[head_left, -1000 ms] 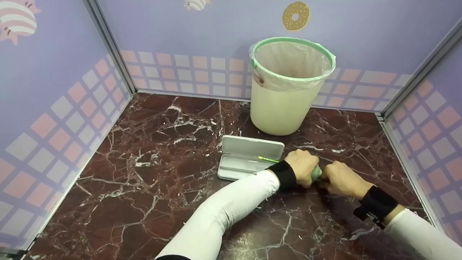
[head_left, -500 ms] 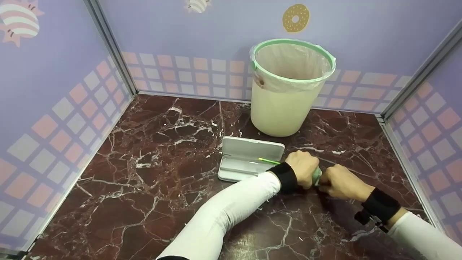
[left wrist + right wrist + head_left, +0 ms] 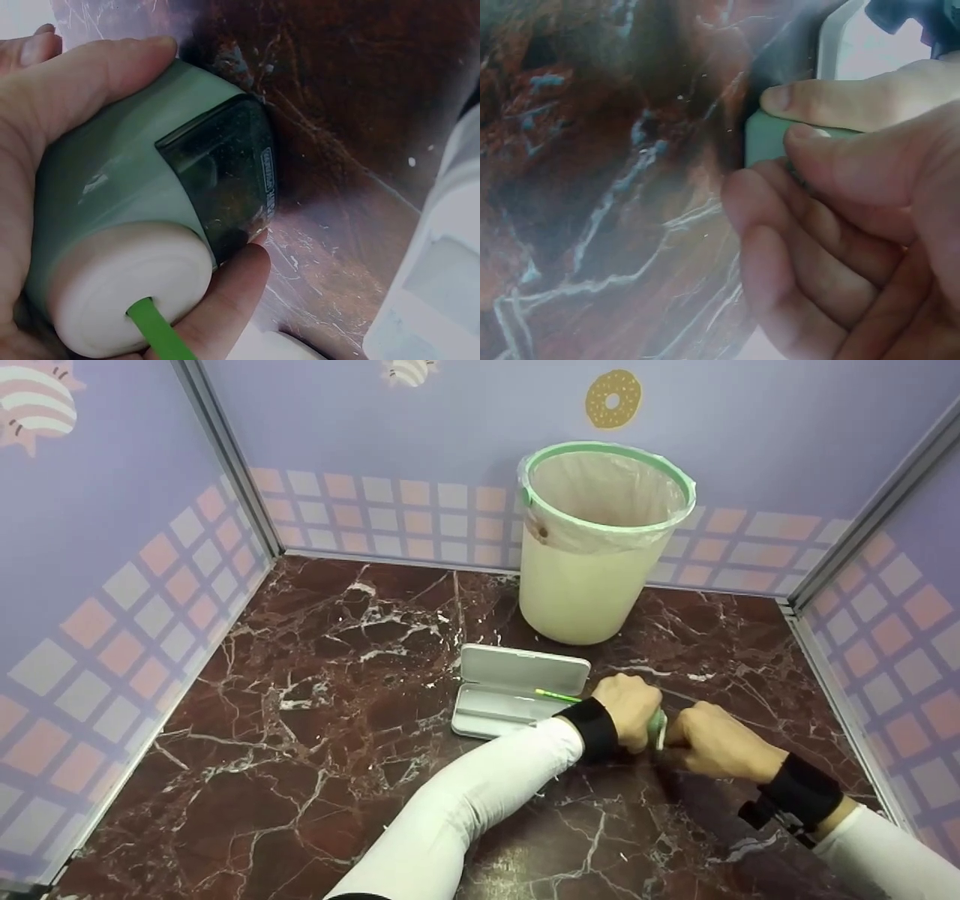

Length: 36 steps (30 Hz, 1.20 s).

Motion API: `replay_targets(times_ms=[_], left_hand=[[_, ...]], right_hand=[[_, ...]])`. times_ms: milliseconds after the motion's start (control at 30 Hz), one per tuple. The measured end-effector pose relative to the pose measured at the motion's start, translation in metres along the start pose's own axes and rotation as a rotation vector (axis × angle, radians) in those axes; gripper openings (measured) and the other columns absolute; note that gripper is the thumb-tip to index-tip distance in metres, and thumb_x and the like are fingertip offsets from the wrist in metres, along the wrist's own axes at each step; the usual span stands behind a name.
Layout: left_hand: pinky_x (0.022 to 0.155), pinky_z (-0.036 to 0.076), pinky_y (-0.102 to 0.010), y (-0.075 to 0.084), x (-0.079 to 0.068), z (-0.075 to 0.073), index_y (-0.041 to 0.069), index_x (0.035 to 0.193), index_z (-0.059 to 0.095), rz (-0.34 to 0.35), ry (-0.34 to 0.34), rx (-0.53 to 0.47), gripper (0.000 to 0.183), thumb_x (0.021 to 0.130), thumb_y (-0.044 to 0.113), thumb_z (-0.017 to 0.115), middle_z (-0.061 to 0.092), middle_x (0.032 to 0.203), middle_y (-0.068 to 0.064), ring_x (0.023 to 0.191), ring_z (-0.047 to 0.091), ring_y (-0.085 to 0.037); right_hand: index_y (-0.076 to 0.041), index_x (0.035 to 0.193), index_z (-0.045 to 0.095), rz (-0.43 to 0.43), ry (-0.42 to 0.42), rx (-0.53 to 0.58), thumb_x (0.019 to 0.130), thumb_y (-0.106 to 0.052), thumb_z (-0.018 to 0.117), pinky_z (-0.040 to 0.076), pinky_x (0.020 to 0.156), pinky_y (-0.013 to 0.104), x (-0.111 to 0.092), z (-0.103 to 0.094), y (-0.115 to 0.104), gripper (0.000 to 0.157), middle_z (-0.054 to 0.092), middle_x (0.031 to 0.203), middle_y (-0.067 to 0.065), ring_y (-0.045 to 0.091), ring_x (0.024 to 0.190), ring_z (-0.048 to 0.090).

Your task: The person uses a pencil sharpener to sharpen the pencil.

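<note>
My left hand (image 3: 628,709) is wrapped round a green pencil sharpener (image 3: 120,172) with a dark see-through shavings window (image 3: 225,172). A green pencil (image 3: 161,336) sticks into the hole in its pale round front. In the head view the pencil's yellow-green end shows past the left wrist, overlapping the open white pencil case (image 3: 525,669). My right hand (image 3: 720,739) is close against the sharpener's other side, thumb and fingertips together at its crank. A thin white strip of the crank (image 3: 661,735) shows between the hands; the knob is hidden by the fingers.
A cream bin (image 3: 585,585) with a green rim and a clear liner stands at the back, behind the case. Small white crumbs lie on the dark red marbled table (image 3: 322,780). Lilac panels (image 3: 390,435) enclose the back and both sides.
My right hand has shifted slightly at the crank, and a white strip of it now shows between the hands. The left hand, sharpener and case stay in place.
</note>
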<state>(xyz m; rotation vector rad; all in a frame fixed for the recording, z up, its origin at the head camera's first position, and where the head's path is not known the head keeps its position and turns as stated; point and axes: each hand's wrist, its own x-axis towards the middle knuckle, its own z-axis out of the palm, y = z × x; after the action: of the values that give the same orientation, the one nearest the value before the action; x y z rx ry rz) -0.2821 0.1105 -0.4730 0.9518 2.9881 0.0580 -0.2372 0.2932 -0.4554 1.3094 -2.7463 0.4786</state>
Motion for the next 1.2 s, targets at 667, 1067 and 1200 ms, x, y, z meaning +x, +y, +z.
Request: replay_targets(times_ms=[667,1067,1200], left_hand=[[0.076,0.069,-0.040,-0.002,-0.002,-0.006,0.026,0.090,0.071,0.049,-0.016,-0.020,0.030,0.072,0.028,0.095,0.081,0.101,0.003,0.094,0.080,-0.022],[0.078,0.068,-0.038,-0.005,-0.006,-0.008,0.028,0.093,0.070,0.052,-0.017,-0.026,0.034,0.072,0.030,0.097,0.081,0.101,0.004,0.094,0.079,-0.020],[0.078,0.068,-0.039,-0.007,-0.005,-0.006,0.028,0.095,0.070,0.067,-0.020,-0.029,0.034,0.073,0.030,0.096,0.081,0.101,0.003,0.094,0.079,-0.021]], right_hand=[[-0.029,0.060,0.050,0.114,0.023,-0.200,0.075,0.007,0.077,0.030,0.053,0.024,0.005,-0.035,-0.016,0.047,0.038,0.062,-0.019,0.001,0.056,0.031],[-0.027,0.064,0.076,0.176,0.048,-0.132,0.071,0.007,0.081,0.039,0.055,0.024,0.026,-0.041,0.019,0.035,0.065,0.061,-0.014,0.000,0.056,0.043],[-0.024,0.076,0.088,0.228,0.027,-0.098,0.074,0.002,0.089,0.048,0.058,0.027,0.028,-0.038,0.029,0.027,0.079,0.071,-0.009,0.002,0.059,0.055]])
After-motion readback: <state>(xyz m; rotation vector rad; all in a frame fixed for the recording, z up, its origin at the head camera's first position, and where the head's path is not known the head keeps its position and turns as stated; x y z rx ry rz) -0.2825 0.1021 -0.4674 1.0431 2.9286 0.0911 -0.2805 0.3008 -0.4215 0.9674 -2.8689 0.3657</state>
